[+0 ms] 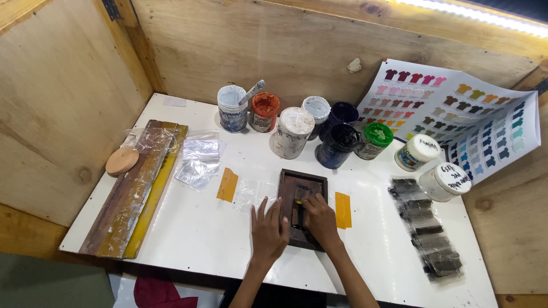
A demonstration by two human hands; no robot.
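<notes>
Under both hands, dark rectangular frame (302, 194)

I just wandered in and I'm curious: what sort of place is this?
Probably a small screen-printing workshop. Open paint jars crowd a white table, a shirt colour chart leans on the plywood wall, and the left hand and right hand press on a small dark frame.

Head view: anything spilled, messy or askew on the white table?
Yes. Dark smears streak the white table right of the small dark frame under both hands. A stirring stick leans out of an open, paint-spattered jar. Nothing tipped over.
</notes>
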